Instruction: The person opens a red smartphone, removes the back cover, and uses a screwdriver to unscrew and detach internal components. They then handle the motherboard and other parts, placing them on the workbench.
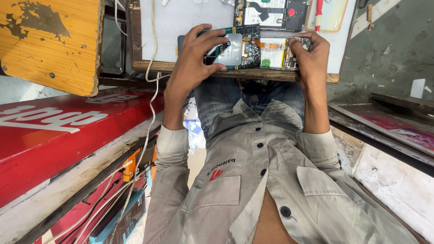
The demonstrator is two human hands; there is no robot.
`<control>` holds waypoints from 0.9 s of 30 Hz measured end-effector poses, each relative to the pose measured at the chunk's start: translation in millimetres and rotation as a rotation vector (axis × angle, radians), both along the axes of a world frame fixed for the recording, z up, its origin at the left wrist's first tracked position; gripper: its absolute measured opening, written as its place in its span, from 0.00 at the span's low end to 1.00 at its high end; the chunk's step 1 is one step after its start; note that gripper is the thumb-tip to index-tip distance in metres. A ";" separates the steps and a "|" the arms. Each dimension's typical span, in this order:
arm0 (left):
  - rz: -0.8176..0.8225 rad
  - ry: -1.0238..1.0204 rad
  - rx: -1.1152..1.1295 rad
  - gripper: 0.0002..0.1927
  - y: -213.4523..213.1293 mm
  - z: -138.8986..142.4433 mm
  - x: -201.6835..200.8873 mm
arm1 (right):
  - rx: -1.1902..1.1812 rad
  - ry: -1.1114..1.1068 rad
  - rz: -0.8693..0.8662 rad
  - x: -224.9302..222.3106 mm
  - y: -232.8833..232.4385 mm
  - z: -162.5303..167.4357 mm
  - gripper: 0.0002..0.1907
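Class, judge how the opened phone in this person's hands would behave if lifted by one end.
The opened phone probably stays stiff, being a flat slab. Its exposed boards and orange ribbon look fragile. Left hand and right hand hold its ends, suggesting it is light.

Wooden workbench [149,65], red signboard [68,135], grey floor [389,54].

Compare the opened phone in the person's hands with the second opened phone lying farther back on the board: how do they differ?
The held phone sits at the board's near edge, gripped by the left hand and right hand; the far phone lies untouched. The held phone is in full view, while the far phone is cut off by the picture's edge. Both have their backs off, showing circuit boards.
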State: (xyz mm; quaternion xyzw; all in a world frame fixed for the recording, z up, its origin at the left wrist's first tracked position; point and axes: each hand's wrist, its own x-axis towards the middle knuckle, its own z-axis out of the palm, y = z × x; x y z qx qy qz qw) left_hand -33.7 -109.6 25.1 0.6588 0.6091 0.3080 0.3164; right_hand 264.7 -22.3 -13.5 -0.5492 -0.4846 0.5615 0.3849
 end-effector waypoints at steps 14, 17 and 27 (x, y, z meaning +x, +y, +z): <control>-0.015 -0.002 0.028 0.34 -2.0 3.4 12.7 | 0.038 0.079 -0.067 0.4 -7.1 -4.3 0.03; -0.016 0.004 0.031 0.35 -1.6 2.3 14.4 | 0.054 0.079 -0.060 0.4 -8.0 -3.8 0.03; 0.021 0.082 0.014 0.52 -11.4 9.6 3.5 | 0.070 -0.027 -0.020 5.2 -5.7 0.0 0.02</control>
